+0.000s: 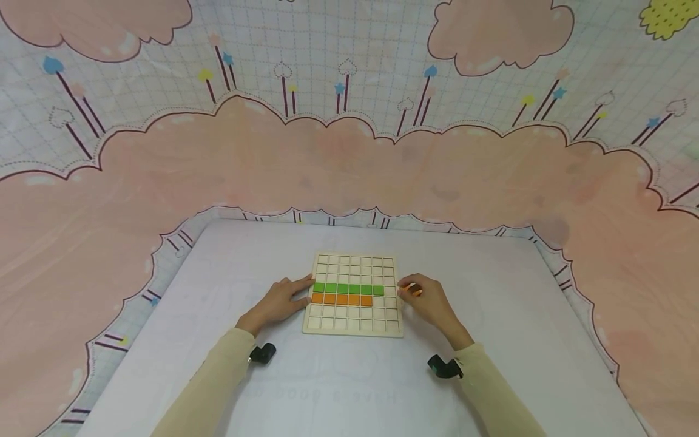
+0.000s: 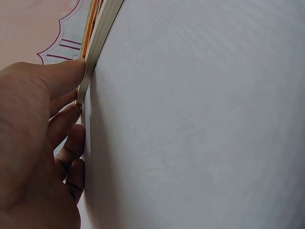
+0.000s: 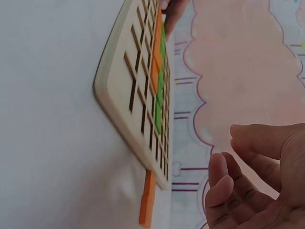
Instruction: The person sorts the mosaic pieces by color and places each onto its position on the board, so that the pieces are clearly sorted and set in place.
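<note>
A pale wooden grid board (image 1: 349, 328) lies on the white table in the head view. One row holds several green square tiles (image 1: 348, 288), and the row nearer me several orange ones (image 1: 341, 299). My left hand (image 1: 277, 301) rests at the board's left edge, thumb and index finger spread along it; the left wrist view shows the thumb (image 2: 71, 71) against the rim. Off the right edge, my right hand (image 1: 431, 300) hovers by loose orange tiles (image 3: 147, 202) on the table. In the right wrist view its thumb and fingers stand apart, with nothing between them.
White covering spreads over the table (image 1: 327, 376) around the board. Beyond it hangs a pink and white patterned cloth (image 1: 349, 164). A black wrist device (image 1: 263, 353) sits at the left cuff, another (image 1: 445, 367) at the right.
</note>
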`<state>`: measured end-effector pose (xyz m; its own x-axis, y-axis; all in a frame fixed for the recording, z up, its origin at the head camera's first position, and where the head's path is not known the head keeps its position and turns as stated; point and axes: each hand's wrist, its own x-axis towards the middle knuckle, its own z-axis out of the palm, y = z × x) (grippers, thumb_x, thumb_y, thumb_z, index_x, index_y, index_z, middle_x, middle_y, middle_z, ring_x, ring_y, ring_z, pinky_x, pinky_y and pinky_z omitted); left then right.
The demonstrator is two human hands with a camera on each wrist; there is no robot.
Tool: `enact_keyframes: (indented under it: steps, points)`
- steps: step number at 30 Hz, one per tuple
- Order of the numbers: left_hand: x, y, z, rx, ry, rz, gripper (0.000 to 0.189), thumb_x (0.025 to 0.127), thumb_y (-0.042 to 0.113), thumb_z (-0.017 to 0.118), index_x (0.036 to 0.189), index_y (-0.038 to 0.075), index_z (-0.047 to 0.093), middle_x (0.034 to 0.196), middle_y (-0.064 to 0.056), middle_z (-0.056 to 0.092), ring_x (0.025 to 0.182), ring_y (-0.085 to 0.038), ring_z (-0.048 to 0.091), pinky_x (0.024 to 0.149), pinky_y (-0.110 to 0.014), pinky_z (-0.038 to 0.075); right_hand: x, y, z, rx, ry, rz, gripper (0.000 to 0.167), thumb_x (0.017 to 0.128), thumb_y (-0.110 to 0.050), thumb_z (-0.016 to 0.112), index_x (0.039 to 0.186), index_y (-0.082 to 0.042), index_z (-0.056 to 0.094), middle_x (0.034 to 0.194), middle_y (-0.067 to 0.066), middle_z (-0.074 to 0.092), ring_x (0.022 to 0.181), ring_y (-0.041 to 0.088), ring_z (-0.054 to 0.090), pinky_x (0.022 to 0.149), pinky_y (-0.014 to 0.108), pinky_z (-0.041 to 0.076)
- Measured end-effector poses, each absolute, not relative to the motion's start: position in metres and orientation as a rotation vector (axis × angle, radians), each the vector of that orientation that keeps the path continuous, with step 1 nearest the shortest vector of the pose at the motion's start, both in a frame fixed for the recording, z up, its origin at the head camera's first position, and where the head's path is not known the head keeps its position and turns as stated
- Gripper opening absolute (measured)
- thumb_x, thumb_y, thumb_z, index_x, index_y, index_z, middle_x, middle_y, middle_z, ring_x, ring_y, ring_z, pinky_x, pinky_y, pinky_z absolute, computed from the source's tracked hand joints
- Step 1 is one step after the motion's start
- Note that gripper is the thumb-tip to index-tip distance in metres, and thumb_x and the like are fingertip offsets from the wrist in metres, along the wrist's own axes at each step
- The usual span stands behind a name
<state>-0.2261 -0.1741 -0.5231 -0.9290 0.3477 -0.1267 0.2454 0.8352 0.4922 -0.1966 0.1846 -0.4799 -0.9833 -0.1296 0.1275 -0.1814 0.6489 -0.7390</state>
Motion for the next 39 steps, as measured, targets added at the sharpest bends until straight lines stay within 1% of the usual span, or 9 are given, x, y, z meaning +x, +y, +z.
enact_keyframes:
  steps: [6,9,13,16,18,24,31,36,39]
  points:
    - [-0.226,-0.174,-0.523,0.459,2.805,0.704,0.055,0.097,0.037,0.060,0.148,0.025,0.045,0.158,0.008,0.038,0.094,-0.015,0.042,0.082,-0.034,0.039,-0.197,0.201,-0.489,0.205,-2.816,1.270,0.021,0.087,-0.010,0.073,0.107,-0.008,0.070,0.111,0.011,0.071,0.092,0.025,0.065,0.065,0.027,0.050]
    - [-0.226,-0.174,-0.522,0.453,2.804,0.698,0.055,0.097,0.036,0.060,0.148,0.025,0.045,0.158,0.008,0.037,0.095,-0.016,0.043,0.083,-0.036,0.040,-0.198,0.207,-0.492,0.164,-2.832,1.274,0.021,0.088,-0.011,0.072,0.108,-0.008,0.070,0.113,0.012,0.070,0.094,0.026,0.065,0.065,0.026,0.051]
    - [-0.225,-0.173,-0.521,0.445,2.797,0.701,0.055,0.097,0.037,0.060,0.149,0.025,0.044,0.159,0.007,0.036,0.100,-0.017,0.044,0.094,-0.043,0.042,-0.199,0.213,-0.496,0.112,-2.845,1.277,0.021,0.088,-0.014,0.073,0.108,-0.009,0.070,0.111,0.011,0.070,0.095,0.026,0.065,0.065,0.026,0.051]
    - [-0.225,-0.173,-0.521,0.446,2.792,0.714,0.056,0.097,0.036,0.060,0.149,0.025,0.044,0.159,0.007,0.035,0.104,-0.018,0.045,0.104,-0.049,0.038,-0.200,0.218,-0.499,0.101,-2.840,1.272,0.021,0.088,-0.014,0.073,0.108,-0.008,0.070,0.110,0.011,0.070,0.095,0.027,0.066,0.065,0.026,0.051]
    - [-0.225,-0.173,-0.521,0.456,2.796,0.718,0.055,0.097,0.035,0.060,0.149,0.024,0.044,0.159,0.006,0.035,0.105,-0.019,0.046,0.107,-0.052,0.036,-0.200,0.221,-0.500,0.104,-2.839,1.262,0.021,0.089,-0.013,0.072,0.109,-0.007,0.070,0.110,0.013,0.070,0.095,0.029,0.066,0.065,0.027,0.052]
    - [-0.224,-0.174,-0.521,0.477,2.799,0.729,0.055,0.097,0.035,0.060,0.149,0.023,0.045,0.159,0.006,0.036,0.103,-0.018,0.046,0.105,-0.050,0.037,-0.203,0.227,-0.502,0.053,-2.891,1.236,0.023,0.090,-0.014,0.070,0.112,-0.009,0.069,0.115,0.013,0.068,0.099,0.029,0.065,0.068,0.029,0.054]
    - [-0.222,-0.175,-0.521,0.505,2.804,0.748,0.054,0.098,0.034,0.059,0.148,0.021,0.046,0.158,0.004,0.037,0.115,-0.023,0.049,0.108,-0.053,0.035,-0.209,0.230,-0.503,-0.005,-2.939,1.235,0.023,0.092,-0.014,0.067,0.114,-0.008,0.069,0.118,0.014,0.066,0.097,0.026,0.063,0.072,0.032,0.053]
    - [-0.222,-0.175,-0.520,0.505,2.805,0.747,0.054,0.098,0.035,0.059,0.148,0.022,0.046,0.158,0.005,0.038,0.104,-0.018,0.048,0.105,-0.052,0.038,-0.216,0.234,-0.510,-0.016,-2.970,1.217,0.024,0.091,-0.014,0.068,0.114,-0.008,0.070,0.118,0.014,0.066,0.095,0.024,0.063,0.075,0.033,0.053]
    - [-0.222,-0.175,-0.520,0.506,2.804,0.754,0.054,0.097,0.035,0.060,0.148,0.022,0.046,0.158,0.005,0.038,0.103,-0.018,0.047,0.105,-0.051,0.037,-0.219,0.235,-0.511,-0.016,-2.986,1.207,0.024,0.091,-0.013,0.068,0.114,-0.007,0.070,0.117,0.015,0.066,0.096,0.025,0.063,0.078,0.036,0.053]
